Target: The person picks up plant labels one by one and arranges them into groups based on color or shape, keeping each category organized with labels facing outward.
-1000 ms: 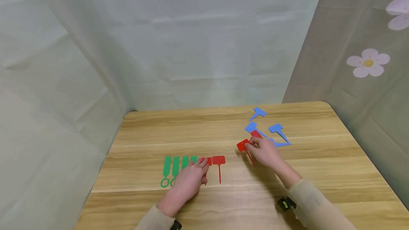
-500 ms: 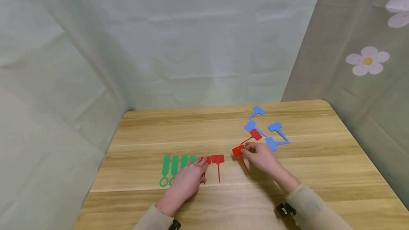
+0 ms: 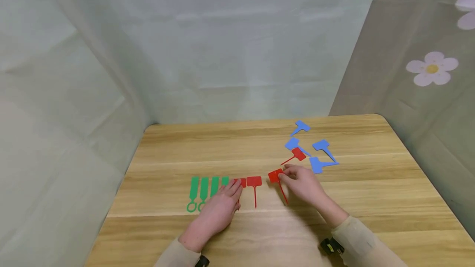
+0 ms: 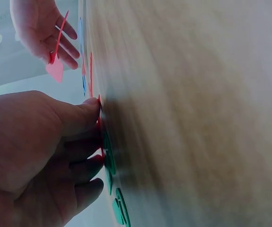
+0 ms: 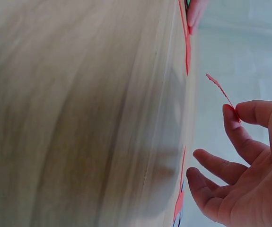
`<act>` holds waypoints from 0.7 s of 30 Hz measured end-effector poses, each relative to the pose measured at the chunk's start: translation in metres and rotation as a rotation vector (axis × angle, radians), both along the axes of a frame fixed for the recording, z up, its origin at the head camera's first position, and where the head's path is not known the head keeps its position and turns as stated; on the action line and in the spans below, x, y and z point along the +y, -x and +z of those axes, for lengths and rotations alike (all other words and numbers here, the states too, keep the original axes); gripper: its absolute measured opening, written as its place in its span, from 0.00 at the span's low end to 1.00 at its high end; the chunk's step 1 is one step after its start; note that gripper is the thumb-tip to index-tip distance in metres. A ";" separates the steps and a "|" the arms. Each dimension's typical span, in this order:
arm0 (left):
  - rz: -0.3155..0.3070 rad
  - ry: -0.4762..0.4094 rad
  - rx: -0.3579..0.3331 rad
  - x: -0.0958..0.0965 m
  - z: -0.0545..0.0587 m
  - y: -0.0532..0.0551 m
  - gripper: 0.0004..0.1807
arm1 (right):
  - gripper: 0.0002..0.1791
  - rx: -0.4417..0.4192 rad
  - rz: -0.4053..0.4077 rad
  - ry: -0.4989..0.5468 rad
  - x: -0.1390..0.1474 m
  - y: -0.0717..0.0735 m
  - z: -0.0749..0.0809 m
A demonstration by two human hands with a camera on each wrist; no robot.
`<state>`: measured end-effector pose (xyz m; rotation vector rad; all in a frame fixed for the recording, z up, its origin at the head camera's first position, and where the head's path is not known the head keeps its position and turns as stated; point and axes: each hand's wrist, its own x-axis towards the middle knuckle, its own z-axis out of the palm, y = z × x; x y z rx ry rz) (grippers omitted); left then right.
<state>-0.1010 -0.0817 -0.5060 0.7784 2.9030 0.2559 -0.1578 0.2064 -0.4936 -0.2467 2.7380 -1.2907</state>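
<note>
My right hand [image 3: 304,183] pinches a red T-shaped plant label [image 3: 275,175] between thumb and index finger; the label is lifted off the tabletop, as the right wrist view shows. To its left lies a flat red plant label [image 3: 254,181], stem toward me. My left hand [image 3: 219,209] rests on the end of the row, fingertips over another red plant label [image 3: 243,182], and partly hides it. Green tags with ring ends [image 3: 194,188] lie side by side at the left; some are covered by that hand. A further red plant label [image 3: 299,154] lies beyond my right hand.
Several blue T-shaped plant labels [image 3: 321,145] are scattered toward the back right, one touching or under the loose red label. The wooden table [image 3: 167,147] ends at hanging cloth [image 3: 237,52] behind and at both sides.
My right hand has carried the pinched red label left and toward me, away from the blue labels, uncovering the loose red one. My left hand has stayed on the row.
</note>
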 end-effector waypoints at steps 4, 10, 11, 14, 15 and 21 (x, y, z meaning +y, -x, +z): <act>-0.003 -0.008 0.003 0.000 0.001 -0.001 0.28 | 0.10 -0.002 0.011 -0.019 -0.004 -0.003 0.000; 0.005 -0.011 -0.012 0.000 0.001 -0.001 0.28 | 0.09 -0.028 0.017 -0.017 -0.009 -0.004 -0.003; 0.006 -0.012 -0.015 0.000 0.001 -0.002 0.29 | 0.09 -0.029 0.020 -0.015 -0.009 -0.004 -0.003; 0.008 -0.020 -0.021 0.000 0.001 -0.002 0.29 | 0.09 -0.030 0.025 -0.012 -0.010 -0.005 -0.002; 0.008 -0.023 -0.021 0.000 0.002 -0.002 0.29 | 0.09 -0.029 0.026 -0.011 -0.010 -0.005 -0.002; 0.004 -0.022 -0.016 0.000 0.002 -0.002 0.29 | 0.09 -0.024 0.025 -0.021 -0.010 -0.005 -0.002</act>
